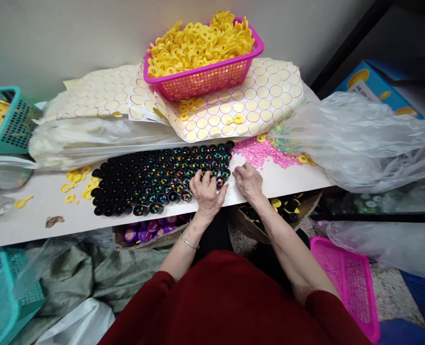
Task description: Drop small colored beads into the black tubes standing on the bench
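A dense block of small black cups (140, 175) covers the middle of the bench, several of them holding tiny coloured beads. Over its front right corner rests my left hand (208, 194), fingers curved and thumb spread apart, touching the cups there. My right hand (248, 182) is just right of the block, its fingertips pinched together; whatever they hold is hidden. Behind it lies a spread of small pink pieces (264, 152), with mixed coloured beads (284, 136) spilling at the mouth of a clear plastic bag (345, 129).
At the back, a pink basket (205, 79) heaped with yellow ring pieces stands on circle-printed sheets (266, 96). Loose yellow pieces (77, 177) lie left of the cups. Beneath the bench edge are boxes of purple items (151, 232) and black-and-yellow items (287, 206). A teal basket (18, 129) is at left.
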`<state>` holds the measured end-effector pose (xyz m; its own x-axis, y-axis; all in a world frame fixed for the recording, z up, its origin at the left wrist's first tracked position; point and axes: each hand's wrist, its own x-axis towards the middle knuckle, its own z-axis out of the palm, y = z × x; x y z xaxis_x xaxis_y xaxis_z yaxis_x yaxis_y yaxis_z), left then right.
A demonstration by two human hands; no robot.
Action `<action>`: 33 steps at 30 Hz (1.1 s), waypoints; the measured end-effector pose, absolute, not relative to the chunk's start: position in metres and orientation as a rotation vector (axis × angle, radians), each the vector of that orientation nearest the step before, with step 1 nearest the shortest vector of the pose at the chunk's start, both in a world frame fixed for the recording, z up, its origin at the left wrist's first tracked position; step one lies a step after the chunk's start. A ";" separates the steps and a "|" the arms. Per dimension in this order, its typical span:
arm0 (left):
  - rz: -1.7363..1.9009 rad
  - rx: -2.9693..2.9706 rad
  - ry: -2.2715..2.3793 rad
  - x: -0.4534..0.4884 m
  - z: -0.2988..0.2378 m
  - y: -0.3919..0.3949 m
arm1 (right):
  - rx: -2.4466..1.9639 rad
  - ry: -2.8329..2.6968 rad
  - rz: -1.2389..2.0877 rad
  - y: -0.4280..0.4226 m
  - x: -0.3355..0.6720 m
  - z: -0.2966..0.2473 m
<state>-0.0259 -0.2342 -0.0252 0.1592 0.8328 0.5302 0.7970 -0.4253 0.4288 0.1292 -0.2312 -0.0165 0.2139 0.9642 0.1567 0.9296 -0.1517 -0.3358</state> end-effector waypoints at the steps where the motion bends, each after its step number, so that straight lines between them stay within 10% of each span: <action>1: 1.127 2.365 1.659 -0.026 -0.025 -0.235 | -2.149 -1.803 0.108 -0.229 0.127 -0.016; 13: 1.127 2.418 1.659 -0.026 -0.026 -0.235 | -2.029 -2.174 -0.027 -0.239 0.134 -0.016; 33: 1.216 2.389 1.630 -0.025 -0.030 -0.235 | -2.177 -1.431 0.684 -0.217 0.143 -0.004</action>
